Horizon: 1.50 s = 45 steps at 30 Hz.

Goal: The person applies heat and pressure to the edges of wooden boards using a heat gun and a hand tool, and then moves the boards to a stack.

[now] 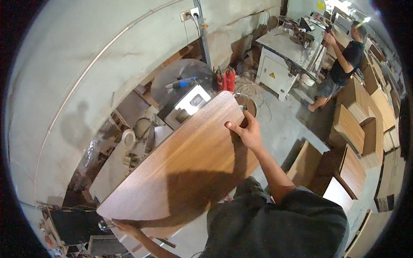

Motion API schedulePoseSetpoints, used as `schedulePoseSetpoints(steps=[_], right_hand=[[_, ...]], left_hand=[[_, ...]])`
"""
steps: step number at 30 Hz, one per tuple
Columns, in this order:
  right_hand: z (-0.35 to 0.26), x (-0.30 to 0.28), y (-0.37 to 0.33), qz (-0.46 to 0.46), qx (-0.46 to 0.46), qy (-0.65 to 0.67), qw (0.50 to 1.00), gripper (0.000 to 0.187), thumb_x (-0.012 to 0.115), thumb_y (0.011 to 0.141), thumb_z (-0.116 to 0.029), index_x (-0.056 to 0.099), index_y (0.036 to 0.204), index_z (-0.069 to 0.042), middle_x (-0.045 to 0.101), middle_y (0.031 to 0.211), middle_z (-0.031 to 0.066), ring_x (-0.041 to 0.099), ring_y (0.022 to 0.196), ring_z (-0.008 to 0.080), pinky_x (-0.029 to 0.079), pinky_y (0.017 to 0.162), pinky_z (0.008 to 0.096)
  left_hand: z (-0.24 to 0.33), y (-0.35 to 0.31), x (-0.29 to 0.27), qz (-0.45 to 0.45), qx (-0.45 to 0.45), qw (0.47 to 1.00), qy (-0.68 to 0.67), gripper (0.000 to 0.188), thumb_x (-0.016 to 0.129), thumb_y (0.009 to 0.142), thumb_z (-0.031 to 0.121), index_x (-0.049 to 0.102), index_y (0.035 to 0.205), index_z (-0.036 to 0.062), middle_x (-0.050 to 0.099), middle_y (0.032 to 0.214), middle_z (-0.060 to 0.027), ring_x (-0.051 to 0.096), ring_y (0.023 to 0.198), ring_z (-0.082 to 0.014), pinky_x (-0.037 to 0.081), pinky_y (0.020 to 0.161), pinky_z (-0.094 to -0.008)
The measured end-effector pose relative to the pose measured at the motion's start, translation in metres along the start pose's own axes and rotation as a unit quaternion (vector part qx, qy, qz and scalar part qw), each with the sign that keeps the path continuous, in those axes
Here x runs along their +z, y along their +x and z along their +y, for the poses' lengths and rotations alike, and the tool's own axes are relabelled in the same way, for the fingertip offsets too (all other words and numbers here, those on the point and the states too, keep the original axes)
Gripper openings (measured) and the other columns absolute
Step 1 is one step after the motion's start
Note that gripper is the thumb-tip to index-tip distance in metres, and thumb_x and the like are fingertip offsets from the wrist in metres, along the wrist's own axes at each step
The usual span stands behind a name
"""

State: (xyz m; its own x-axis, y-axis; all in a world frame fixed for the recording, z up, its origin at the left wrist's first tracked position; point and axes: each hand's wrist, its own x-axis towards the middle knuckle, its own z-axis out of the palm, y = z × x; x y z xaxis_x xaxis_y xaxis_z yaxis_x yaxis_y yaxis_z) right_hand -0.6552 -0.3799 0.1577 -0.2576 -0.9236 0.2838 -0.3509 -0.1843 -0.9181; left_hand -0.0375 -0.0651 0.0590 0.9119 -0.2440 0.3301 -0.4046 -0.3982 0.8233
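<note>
Red fire extinguishers [230, 80] stand beyond the wooden board [180, 159], which slants before the person; floor [277, 124] shows between it and stacked panels [353, 170] at right. The right hand [249, 132] clamps the board's far end; the left hand [125, 228] is at the near corner, grip unclear.

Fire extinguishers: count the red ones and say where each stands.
2. The left extinguisher stands beyond the far end of the wooden board; the right extinguisher stands close beside it. More could be hidden.
</note>
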Motion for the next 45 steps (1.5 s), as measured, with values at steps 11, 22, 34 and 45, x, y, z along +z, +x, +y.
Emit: schedulePoseSetpoints(steps=[11,22,34,45], right_hand=[[-0.079,-0.083,0.032,0.013,0.064,-0.089,0.994,0.081,0.095,0.074,-0.067,0.071,0.104,0.005,0.071,0.083,0.0207,0.068,0.073,0.0333,0.055,0.072,0.0453],[-0.060,-0.152,0.108,0.028,0.078,-0.046,0.995,0.075,0.097,0.077,-0.060,0.072,0.110,0.003,0.072,0.083,0.0161,0.066,0.073,0.0259,0.056,0.073,0.0405],[0.024,-0.175,0.201,0.014,0.104,0.071,0.992,0.056,0.097,0.086,-0.037,0.068,0.111,0.005,0.069,0.086,0.0026,0.058,0.081,0.0103,0.051,0.073,0.0299],[0.135,-0.120,0.232,-0.111,0.243,0.172,0.948,0.077,0.089,0.093,-0.019,0.051,0.157,0.001,0.063,0.151,0.0151,0.058,0.136,0.0258,0.044,0.120,0.0429]], left_hand=[[0.091,0.006,0.021,-0.075,-0.007,0.996,0.042,0.077,0.041,0.115,0.059,0.050,0.162,-0.0012,0.054,0.160,-0.0298,0.058,0.142,-0.0455,0.050,0.116,-0.0522],[0.170,-0.035,0.097,-0.113,-0.034,0.982,-0.146,0.082,0.042,0.115,0.060,0.040,0.167,-0.0027,0.050,0.165,-0.0251,0.054,0.145,-0.0392,0.046,0.120,-0.0477],[0.267,-0.091,0.124,-0.070,-0.079,0.994,0.004,0.091,0.039,0.110,0.075,0.052,0.162,0.0018,0.063,0.149,-0.0250,0.065,0.128,-0.0394,0.055,0.108,-0.0556],[0.227,-0.211,0.037,0.145,-0.147,0.978,-0.033,0.064,0.040,0.119,0.043,0.058,0.152,-0.0089,0.068,0.145,-0.0249,0.063,0.131,-0.0336,0.051,0.113,-0.0455]])
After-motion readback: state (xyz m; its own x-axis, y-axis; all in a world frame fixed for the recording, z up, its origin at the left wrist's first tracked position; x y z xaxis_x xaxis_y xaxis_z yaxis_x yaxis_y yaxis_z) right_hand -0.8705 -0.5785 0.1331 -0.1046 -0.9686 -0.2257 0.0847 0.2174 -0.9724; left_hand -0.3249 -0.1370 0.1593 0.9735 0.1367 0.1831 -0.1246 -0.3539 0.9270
